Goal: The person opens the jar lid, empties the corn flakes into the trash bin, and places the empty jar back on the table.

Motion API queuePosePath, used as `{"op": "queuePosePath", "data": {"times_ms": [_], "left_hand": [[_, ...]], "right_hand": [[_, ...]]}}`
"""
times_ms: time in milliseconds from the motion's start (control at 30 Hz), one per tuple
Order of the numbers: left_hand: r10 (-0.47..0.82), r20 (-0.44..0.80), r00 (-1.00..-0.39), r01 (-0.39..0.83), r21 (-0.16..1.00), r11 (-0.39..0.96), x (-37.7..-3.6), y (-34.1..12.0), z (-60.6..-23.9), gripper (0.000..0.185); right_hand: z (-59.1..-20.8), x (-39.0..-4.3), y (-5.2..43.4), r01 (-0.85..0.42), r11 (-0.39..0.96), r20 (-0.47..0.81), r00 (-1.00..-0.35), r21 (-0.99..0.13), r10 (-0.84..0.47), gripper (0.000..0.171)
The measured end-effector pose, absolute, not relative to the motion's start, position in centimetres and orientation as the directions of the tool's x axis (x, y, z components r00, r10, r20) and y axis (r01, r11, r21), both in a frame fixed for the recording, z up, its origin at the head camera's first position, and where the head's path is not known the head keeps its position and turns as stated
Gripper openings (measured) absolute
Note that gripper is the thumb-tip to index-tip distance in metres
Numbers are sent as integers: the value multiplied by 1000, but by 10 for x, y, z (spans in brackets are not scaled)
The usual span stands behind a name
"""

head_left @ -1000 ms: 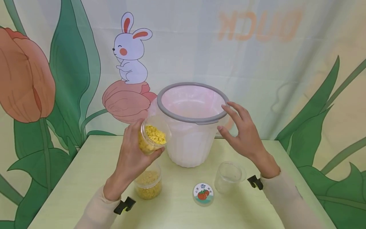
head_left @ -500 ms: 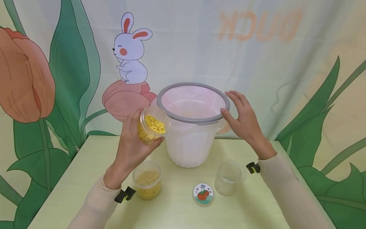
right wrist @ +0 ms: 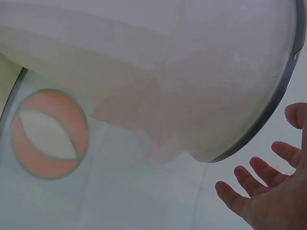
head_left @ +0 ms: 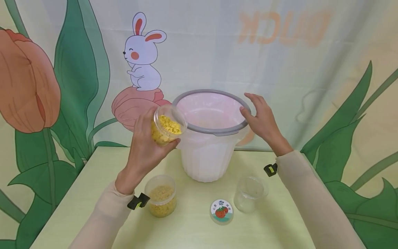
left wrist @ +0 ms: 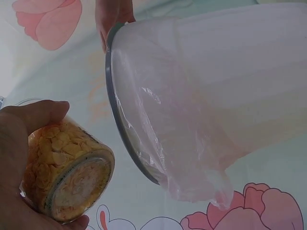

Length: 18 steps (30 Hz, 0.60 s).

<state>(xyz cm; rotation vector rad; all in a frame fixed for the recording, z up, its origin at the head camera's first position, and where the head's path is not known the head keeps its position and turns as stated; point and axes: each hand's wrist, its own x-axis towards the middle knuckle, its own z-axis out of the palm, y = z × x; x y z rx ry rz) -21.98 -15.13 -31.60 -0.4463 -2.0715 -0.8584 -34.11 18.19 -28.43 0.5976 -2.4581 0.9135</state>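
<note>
Head view: left hand (head_left: 146,145) gripping clear plastic jar of yellow flakes (head_left: 166,128) now raised, tilted at grey-rimmed white lined bin (head_left: 211,133); right hand (head_left: 259,119), fingers straight, now touching rim. Pour imminent.

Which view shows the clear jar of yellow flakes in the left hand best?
The head view: the clear jar of yellow flakes shows whole, tilted toward the white bin's grey rim, gripped by the left hand. The left wrist view shows its base and side only; the right wrist view misses it.
</note>
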Motion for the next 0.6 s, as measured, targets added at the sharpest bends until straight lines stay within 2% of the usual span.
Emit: {"op": "queuePosePath", "data": {"times_ms": [167,400,600], "left_hand": [[22,812,-583,588,403,701,-226,-150,-310,101],[49,828,-559,604,367,707,-239,-149,-304,102],[62,838,-541,610,341,716,-251,-146,-296,101]], "right_hand": [[-287,-353,184,-488,692,499,-841,-532,-210,53],[-284,-369,181,-330,691,344,-931,-644,-124,55],[-281,-382,180,-267,713,297,-951,-648,-86,56]]}}
